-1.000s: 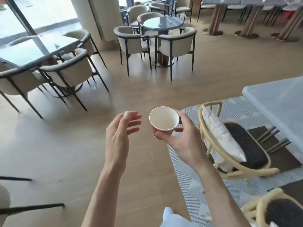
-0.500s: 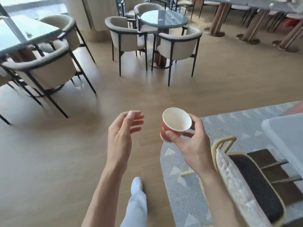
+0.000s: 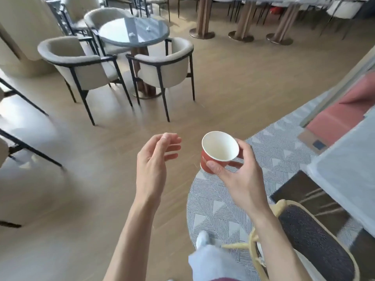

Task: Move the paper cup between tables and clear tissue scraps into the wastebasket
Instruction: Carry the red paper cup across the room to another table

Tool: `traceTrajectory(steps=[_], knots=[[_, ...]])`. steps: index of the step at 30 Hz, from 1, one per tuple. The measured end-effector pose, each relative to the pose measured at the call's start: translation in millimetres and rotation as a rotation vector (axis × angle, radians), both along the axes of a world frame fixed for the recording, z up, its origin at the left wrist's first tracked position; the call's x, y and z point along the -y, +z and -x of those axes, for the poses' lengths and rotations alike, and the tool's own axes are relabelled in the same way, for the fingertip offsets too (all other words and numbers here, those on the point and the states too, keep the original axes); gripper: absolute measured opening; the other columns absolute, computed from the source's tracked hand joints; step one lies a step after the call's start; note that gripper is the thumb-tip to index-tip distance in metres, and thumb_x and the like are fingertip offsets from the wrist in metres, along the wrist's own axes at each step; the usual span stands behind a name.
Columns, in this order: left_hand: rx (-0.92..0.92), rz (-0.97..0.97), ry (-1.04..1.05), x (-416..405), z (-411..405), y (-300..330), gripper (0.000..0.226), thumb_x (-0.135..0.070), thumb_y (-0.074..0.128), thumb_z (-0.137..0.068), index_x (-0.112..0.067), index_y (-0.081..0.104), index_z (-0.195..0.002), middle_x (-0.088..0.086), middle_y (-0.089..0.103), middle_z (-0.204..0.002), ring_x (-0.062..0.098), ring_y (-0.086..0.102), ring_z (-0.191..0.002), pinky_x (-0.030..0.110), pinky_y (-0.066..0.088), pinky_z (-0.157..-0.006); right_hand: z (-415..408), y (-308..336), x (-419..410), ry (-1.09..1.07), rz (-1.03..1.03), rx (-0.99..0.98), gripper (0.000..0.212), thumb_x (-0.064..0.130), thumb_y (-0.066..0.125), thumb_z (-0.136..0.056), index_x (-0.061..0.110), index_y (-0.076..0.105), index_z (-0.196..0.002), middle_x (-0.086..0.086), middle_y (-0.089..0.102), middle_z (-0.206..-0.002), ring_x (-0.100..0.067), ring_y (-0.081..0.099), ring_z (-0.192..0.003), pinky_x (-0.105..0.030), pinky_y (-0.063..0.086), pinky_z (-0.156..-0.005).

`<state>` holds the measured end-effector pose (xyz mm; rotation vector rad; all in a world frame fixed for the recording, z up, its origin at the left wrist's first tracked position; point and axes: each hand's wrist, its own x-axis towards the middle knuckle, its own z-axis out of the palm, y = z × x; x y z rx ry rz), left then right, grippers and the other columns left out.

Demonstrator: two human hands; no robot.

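Bare forearms with no sleeves, pale blue trouser leg (image 3: 211, 262), white shoe (image 3: 203, 239)

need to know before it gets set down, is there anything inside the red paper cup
The red paper cup, held in the right hand, shows only bare white inner wall. The near rim covers part of the bottom, so that part cannot be checked.

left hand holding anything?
No. The left hand hangs free in the air with loosely bent fingers and nothing in it; the paper cup is gripped by the right hand.
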<state>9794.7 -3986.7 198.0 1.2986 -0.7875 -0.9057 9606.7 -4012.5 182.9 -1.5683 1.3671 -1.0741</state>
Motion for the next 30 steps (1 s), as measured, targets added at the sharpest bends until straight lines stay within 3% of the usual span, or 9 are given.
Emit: traceTrajectory(steps=[3, 9, 17, 24, 30], knots=[[0.025, -0.029, -0.056, 67, -1, -11, 0.03, -0.026, 0.052, -0.106, -0.006, 0.073, -0.102, 0.008, 0.078, -0.102, 0.024, 0.073, -0.095, 0.047, 0.056, -0.091, -5, -10, 63, -0.032, -0.004, 0.001, 0.071, 0.037, 0.089, -0.074, 0.03, 0.051, -0.133, 0.012, 0.063, -0.124, 0.005, 0.063, -0.102, -0.011, 0.051, -0.082], [0.118, 0.031, -0.071, 234, -11, 1, 0.036, -0.039, 0.052, -0.093, -0.012, 0.075, -0.1, 0.005, 0.079, -0.102, 0.025, 0.073, -0.097, 0.041, 0.058, -0.09, -30, -8, 234, -0.029, 0.068, 0.049, 0.074, 0.035, 0.09, -0.077, 0.025, 0.052, -0.139, 0.003, 0.064, -0.132, -0.013, 0.065, -0.112, -0.028, 0.055, -0.092], [0.141, 0.071, -0.012, 425, -33, 34, 0.037, -0.04, 0.052, -0.093, -0.012, 0.077, -0.099, 0.004, 0.078, -0.103, 0.025, 0.073, -0.1, 0.048, 0.056, -0.095, -33, 29, 433, -0.037, 0.102, 0.084, 0.074, 0.041, 0.09, -0.075, 0.029, 0.053, -0.138, 0.012, 0.064, -0.129, -0.007, 0.065, -0.112, -0.025, 0.055, -0.092], [0.094, 0.046, -0.052, 583, -48, 8, 0.035, -0.042, 0.054, -0.093, -0.017, 0.078, -0.094, 0.003, 0.078, -0.101, 0.021, 0.073, -0.096, 0.043, 0.057, -0.091, -46, 0, 574, -0.085, 0.028, 0.039, 0.07, 0.043, 0.089, -0.076, 0.033, 0.056, -0.137, 0.008, 0.066, -0.127, -0.011, 0.066, -0.112, -0.042, 0.055, -0.098], [0.072, 0.042, -0.171, 757, -69, -4, 0.037, -0.042, 0.052, -0.092, -0.015, 0.077, -0.094, 0.003, 0.078, -0.102, 0.024, 0.073, -0.098, 0.043, 0.057, -0.092, -71, -10, 726, -0.161, 0.024, -0.037, 0.069, 0.041, 0.09, -0.074, 0.036, 0.057, -0.134, 0.007, 0.062, -0.127, -0.01, 0.065, -0.108, -0.038, 0.053, -0.098]])
